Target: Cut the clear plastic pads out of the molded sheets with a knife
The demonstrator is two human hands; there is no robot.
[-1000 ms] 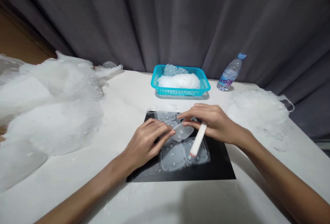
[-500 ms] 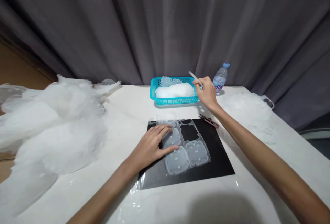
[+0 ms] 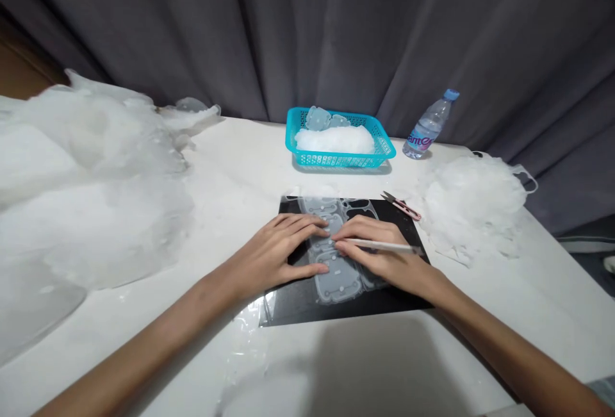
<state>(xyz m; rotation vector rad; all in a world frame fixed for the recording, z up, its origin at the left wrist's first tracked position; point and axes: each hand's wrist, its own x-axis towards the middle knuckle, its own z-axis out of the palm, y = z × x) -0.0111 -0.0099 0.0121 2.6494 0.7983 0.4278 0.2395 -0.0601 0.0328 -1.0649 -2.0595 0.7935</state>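
Note:
A translucent plastic sheet of rounded molded pieces lies on a black mat in the middle of the white table. My left hand rests flat on the sheet's left side, fingers stretched out. My right hand lies on the sheet's right side and grips a thin white stick-like tool, which points right. The fingertips of both hands nearly meet over the sheet.
A turquoise basket with white plastic pieces stands at the back. A water bottle is to its right. Small pink snips lie by the mat's far right corner. Heaps of white plastic film lie at left and right.
My right hand came back from the basket to the sheet, still with the white tool. My left hand stayed on the sheet. The view shifted slightly.

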